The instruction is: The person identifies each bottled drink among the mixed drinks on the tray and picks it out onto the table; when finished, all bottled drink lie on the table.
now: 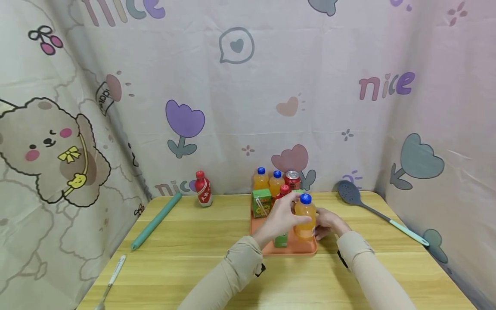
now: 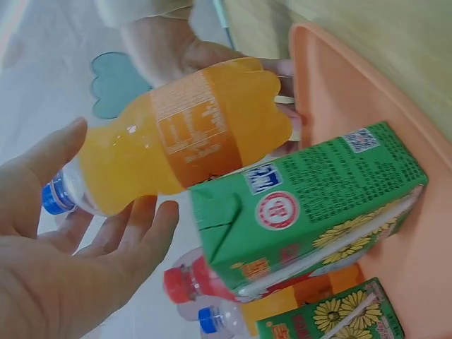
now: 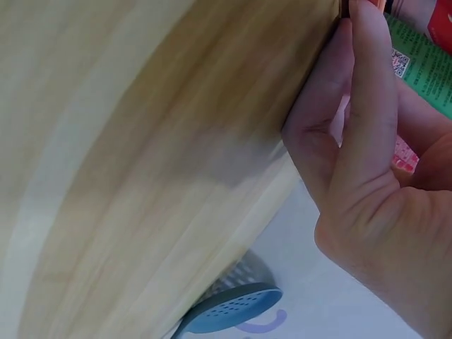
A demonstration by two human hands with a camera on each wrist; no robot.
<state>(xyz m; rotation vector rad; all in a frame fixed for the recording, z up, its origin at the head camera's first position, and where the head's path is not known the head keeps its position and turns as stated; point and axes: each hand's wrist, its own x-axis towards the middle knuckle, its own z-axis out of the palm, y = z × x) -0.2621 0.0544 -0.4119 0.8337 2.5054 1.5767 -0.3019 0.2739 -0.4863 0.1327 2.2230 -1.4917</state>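
An orange drink bottle (image 1: 305, 224) with a blue cap stands in the front right corner of the orange tray (image 1: 286, 251). My left hand (image 1: 283, 217) holds it near the neck, thumb on one side and fingers on the other. My right hand (image 1: 327, 221) is at the tray's right edge, behind the bottle, its fingers bent at the rim. Beside the bottle in the left wrist view is a green drink carton (image 2: 304, 205). Behind, the tray bears another green carton (image 1: 261, 202), two orange bottles (image 1: 261, 180), a red-capped bottle (image 1: 284, 189) and a red can (image 1: 292, 180).
A red bottle (image 1: 203, 190) stands at the table's back left. Along the left side lie a green rod (image 1: 156, 221) and a white-handled utensil (image 1: 116, 271). A slotted skimmer (image 1: 372, 209) lies on the right. A printed curtain (image 1: 248, 94) hangs behind the table.
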